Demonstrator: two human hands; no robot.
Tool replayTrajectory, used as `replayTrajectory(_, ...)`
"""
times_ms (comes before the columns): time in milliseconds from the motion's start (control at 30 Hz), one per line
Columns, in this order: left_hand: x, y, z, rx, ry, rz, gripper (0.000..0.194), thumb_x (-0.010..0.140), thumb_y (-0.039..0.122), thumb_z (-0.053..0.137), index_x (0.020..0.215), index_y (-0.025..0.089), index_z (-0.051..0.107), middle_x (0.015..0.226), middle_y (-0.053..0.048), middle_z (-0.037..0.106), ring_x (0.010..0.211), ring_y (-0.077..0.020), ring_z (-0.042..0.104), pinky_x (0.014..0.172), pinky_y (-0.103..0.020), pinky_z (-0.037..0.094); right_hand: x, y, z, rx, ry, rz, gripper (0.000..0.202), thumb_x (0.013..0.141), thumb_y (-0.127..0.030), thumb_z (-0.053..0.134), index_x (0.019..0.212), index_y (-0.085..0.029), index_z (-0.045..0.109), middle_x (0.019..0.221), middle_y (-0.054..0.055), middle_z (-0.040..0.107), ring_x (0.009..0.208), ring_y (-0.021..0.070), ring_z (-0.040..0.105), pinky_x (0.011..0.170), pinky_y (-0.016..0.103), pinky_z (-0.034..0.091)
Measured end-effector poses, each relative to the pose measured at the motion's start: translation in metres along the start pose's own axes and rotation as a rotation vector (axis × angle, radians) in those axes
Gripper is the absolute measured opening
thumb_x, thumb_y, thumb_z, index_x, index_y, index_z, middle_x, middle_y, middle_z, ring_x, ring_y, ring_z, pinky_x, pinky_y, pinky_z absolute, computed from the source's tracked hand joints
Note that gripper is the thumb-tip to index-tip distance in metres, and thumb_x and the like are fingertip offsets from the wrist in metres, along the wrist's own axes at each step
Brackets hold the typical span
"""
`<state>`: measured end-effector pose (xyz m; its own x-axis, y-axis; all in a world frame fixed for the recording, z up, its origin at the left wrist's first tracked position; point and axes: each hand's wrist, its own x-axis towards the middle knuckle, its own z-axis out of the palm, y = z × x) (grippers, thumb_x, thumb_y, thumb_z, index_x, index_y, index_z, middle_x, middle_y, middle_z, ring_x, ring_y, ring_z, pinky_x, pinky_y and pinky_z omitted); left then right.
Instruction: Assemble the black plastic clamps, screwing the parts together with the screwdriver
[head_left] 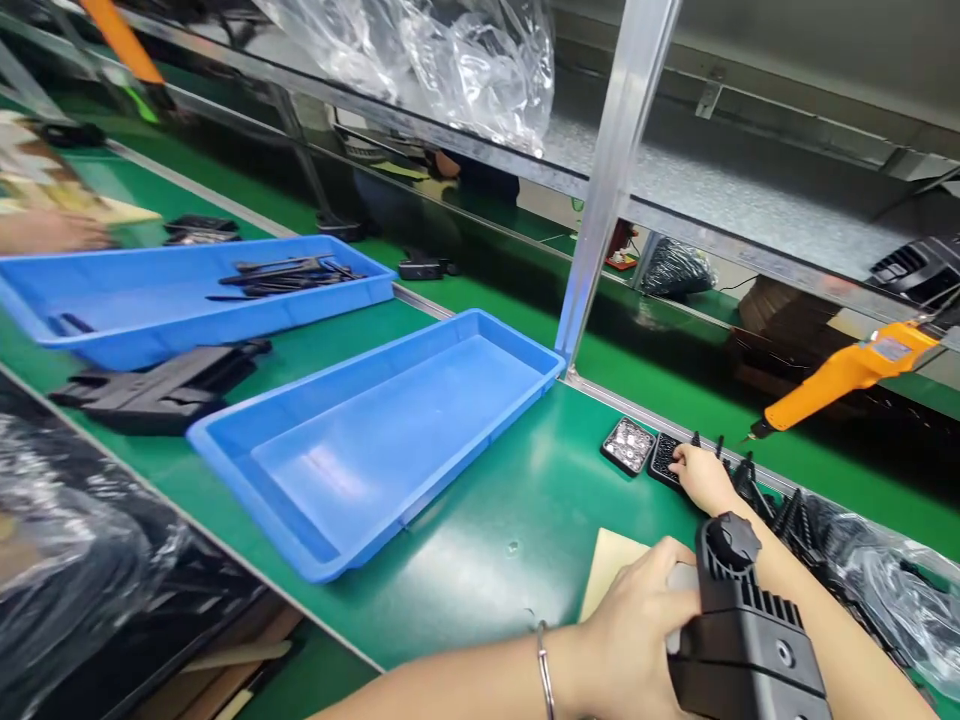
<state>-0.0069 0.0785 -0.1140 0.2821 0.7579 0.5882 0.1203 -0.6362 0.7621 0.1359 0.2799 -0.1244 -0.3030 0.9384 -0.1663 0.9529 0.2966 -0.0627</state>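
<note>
Left hand [637,630] gripping black ribbed housing [750,640], right hand [701,475] on small black part [664,458]

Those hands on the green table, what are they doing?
A person is working at a green table. The left hand holds a black finned plastic housing with a round knob, near the table's front edge. The right hand reaches out and touches a small black square part, next to another square part with shiny cells. An empty blue tray sits to the left.
</note>
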Motion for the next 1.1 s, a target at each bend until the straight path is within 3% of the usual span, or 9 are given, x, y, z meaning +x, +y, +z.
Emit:
replayTrajectory(167,0.007,0.012,-0.001,-0.05,0.013,0.001,0.054,0.056,0.046,0.081,0.103,0.022,0.069,0.093,-0.007,0.053,0.088,-0.0255,0.056,0.074,-0.036,0.052,-0.001,-0.008,-0.003,-0.033,-0.028,0.032,0.021,0.101,-0.032,0.063,0.108,-0.012,0.065,0.107,0.007,0.066,0.098,0.0206,0.065,0.09,0.041,0.056)
replayTrajectory(300,0.013,0.026,-0.006,-0.123,0.04,-0.007,0.04,0.055,0.026,0.077,0.094,0.021,0.068,0.091,-0.006,0.055,0.087,-0.0244,0.054,0.072,-0.033,0.049,-0.006,-0.013,-0.007,-0.043,-0.007,0.0,0.023,0.101,-0.032,0.063,0.11,-0.011,0.065,0.111,0.009,0.065,0.102,0.0218,0.064,0.093,0.042,0.055)
replayTrajectory(467,0.016,0.038,-0.013,-0.147,-0.04,-0.098,0.039,0.063,0.017,0.072,0.101,0.023,0.067,0.101,-0.007,0.053,0.095,-0.0266,0.054,0.083,-0.041,0.052,-0.014,-0.015,-0.014,-0.007,0.009,-0.076,0.023,0.1,-0.032,0.063,0.113,-0.012,0.064,0.118,0.01,0.062,0.11,0.0238,0.061,0.097,0.045,0.053)
replayTrajectory(633,0.015,0.04,-0.014,-0.139,-0.059,-0.117,0.04,0.063,0.01,0.07,0.1,0.024,0.064,0.105,-0.006,0.051,0.095,-0.025,0.053,0.086,-0.042,0.053,-0.019,-0.016,-0.028,0.167,0.056,-0.068,0.027,0.1,-0.036,0.063,0.113,-0.012,0.064,0.112,0.008,0.064,0.102,0.0221,0.064,0.092,0.043,0.055)
replayTrajectory(767,0.015,0.038,-0.015,-0.163,-0.08,-0.12,0.043,0.066,0.01,0.069,0.105,0.025,0.062,0.108,-0.006,0.049,0.097,-0.0245,0.054,0.086,-0.041,0.053,-0.033,-0.013,-0.058,0.409,0.124,-0.041,0.022,0.101,-0.033,0.063,0.101,-0.012,0.064,0.094,0.004,0.066,0.084,0.0166,0.066,0.079,0.034,0.058)
replayTrajectory(900,0.016,0.039,-0.016,-0.135,-0.117,-0.137,0.05,0.062,0.004,0.068,0.107,0.025,0.062,0.108,-0.006,0.051,0.1,-0.0259,0.052,0.086,-0.042,0.051,-0.083,-0.01,-0.108,0.671,0.168,-0.098,0.018,0.102,-0.026,0.06,0.092,-0.011,0.061,0.079,0.002,0.066,0.07,0.0134,0.067,0.067,0.025,0.057)
replayTrajectory(1000,0.017,0.039,-0.016,-0.102,-0.111,-0.14,0.042,0.063,0.006,0.068,0.102,0.023,0.062,0.101,-0.006,0.052,0.095,-0.0258,0.05,0.08,-0.04,0.048,-0.142,-0.015,-0.15,0.787,0.188,-0.195,0.024,0.095,-0.035,0.068,0.086,-0.014,0.066,0.068,0.0,0.065,0.06,0.0125,0.063,0.059,0.022,0.054)
replayTrajectory(1100,0.018,0.039,-0.016,-0.111,-0.109,-0.128,0.036,0.064,0.007,0.068,0.097,0.021,0.062,0.101,-0.006,0.052,0.094,-0.0256,0.05,0.078,-0.039,0.047,-0.196,-0.024,-0.176,0.835,0.199,-0.528,0.015,0.09,-0.028,0.077,0.079,-0.018,0.075,0.073,0.001,0.068,0.063,0.0113,0.062,0.059,0.02,0.051)
